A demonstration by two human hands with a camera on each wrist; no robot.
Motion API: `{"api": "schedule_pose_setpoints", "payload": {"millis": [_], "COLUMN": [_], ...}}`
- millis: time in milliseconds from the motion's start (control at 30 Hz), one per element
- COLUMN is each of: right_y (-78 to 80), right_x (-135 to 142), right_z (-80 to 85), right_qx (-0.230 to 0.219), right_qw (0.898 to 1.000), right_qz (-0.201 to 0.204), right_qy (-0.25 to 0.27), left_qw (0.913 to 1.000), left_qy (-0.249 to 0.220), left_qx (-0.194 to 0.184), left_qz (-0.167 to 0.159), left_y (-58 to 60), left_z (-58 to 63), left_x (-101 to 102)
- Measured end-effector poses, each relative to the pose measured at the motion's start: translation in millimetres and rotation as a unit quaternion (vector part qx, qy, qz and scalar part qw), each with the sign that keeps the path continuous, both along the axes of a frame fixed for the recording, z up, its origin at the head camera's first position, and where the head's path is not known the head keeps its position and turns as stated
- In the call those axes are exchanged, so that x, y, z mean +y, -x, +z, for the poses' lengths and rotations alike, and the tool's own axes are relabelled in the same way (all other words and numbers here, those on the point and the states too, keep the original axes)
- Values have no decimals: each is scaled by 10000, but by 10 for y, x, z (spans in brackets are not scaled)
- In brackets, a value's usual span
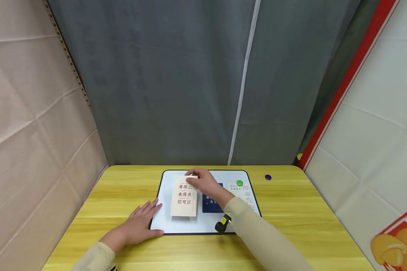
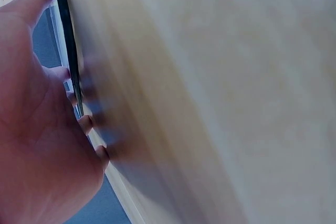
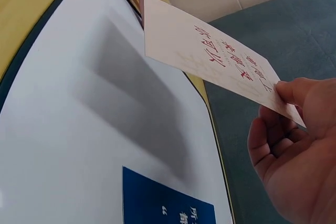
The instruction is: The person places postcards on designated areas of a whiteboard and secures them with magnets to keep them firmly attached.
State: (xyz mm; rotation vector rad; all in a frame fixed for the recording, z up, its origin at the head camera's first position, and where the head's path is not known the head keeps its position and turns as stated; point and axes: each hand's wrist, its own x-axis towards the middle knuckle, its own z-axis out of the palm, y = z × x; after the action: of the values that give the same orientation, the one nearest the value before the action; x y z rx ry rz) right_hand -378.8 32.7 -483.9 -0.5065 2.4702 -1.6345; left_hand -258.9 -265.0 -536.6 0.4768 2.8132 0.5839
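Note:
A cream card with red Chinese characters [image 1: 184, 199] is held by its upper edge in my right hand [image 1: 205, 184], pinched between thumb and fingers. In the right wrist view the card [image 3: 210, 56] is tilted and raised off the whiteboard [image 3: 63, 103], on which its shadow falls. My left hand [image 1: 139, 222] rests at the left edge of the black-rimmed whiteboard [image 1: 183, 226], fingers spread and thumb by its lower left corner. The left wrist view shows that hand [image 2: 42, 129] against the rim. A dark blue card [image 1: 211, 206] lies on the board, partly hidden by my right hand.
A pale card with grey characters [image 1: 247, 195] lies on the board's right side, with a green round magnet [image 1: 239, 183] at its top. A blue round magnet [image 1: 268, 177] sits on the wooden table [image 1: 291, 210]. A grey curtain [image 1: 173, 94] hangs behind the table.

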Motion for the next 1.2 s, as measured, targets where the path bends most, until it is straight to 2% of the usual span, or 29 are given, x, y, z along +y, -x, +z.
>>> {"api": "schedule_pose_setpoints", "payload": {"millis": [300, 567, 833, 1200], "right_y": [28, 58, 143, 229], "right_x": [-119, -138, -174, -231], "right_z": [-20, -37, -133, -206], "right_qx": [-97, -275, -216, -74], "right_qw": [9999, 9996, 9997, 9989], "right_qz": [84, -27, -68, -285], "right_qy": [68, 33, -6, -371], "left_qw": [10000, 10000, 10000, 9999], "left_qy": [-13, -5, -33, -37], "left_qx": [-34, -66, -38, -115], "left_qz": [58, 56, 25, 21], "left_y": [-3, -7, -10, -3], "left_z": [-12, -9, -1, 20], "left_x": [-6, -4, -18, -17]}}
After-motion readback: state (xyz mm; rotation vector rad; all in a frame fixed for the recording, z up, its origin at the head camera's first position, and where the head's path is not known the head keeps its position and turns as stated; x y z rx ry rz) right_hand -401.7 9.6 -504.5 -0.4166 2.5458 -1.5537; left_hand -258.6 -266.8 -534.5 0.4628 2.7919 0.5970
